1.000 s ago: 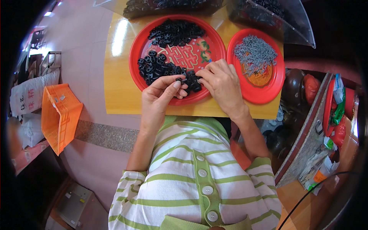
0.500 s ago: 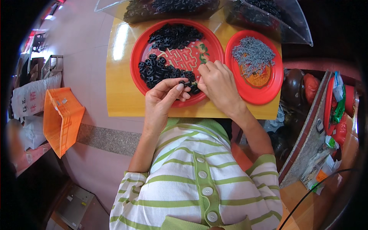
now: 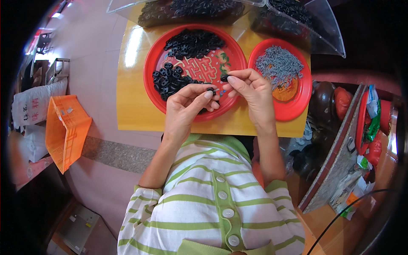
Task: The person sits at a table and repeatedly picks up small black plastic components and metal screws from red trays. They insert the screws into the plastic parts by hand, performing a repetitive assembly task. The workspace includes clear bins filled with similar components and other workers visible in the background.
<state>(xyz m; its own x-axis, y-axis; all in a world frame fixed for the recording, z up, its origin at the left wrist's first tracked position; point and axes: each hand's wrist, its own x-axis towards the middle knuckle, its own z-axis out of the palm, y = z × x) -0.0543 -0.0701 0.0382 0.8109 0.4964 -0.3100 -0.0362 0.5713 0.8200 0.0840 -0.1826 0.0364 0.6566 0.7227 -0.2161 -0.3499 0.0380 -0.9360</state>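
Observation:
My left hand (image 3: 189, 103) is closed above the near edge of a round red tray (image 3: 149, 91). Between its thumb and forefinger it pinches a small black plastic part (image 3: 211, 90). To the right, my right hand (image 3: 251, 90) pinches another dark oval part (image 3: 225, 78) at its fingertips, a short gap away from the left one. Two heaps of black plastic parts lie in the tray, one far heap (image 3: 193, 42) and one nearer heap (image 3: 170, 80) with holes showing in its pieces. A red plate (image 3: 293, 111) on the right holds many thin grey pieces, like small screws or pins (image 3: 280, 63).
Clear plastic bins (image 3: 199, 12) full of black parts stand along the far side of the yellow tabletop (image 3: 131, 106). An orange crate (image 3: 68, 127) is on the floor at left. Shelves with bags and a dark jar (image 3: 321, 102) are at right.
My right hand has turned and moved slightly right, so its thumb and the dark part in its pinch now show. My left hand stays nearly in place with its black part.

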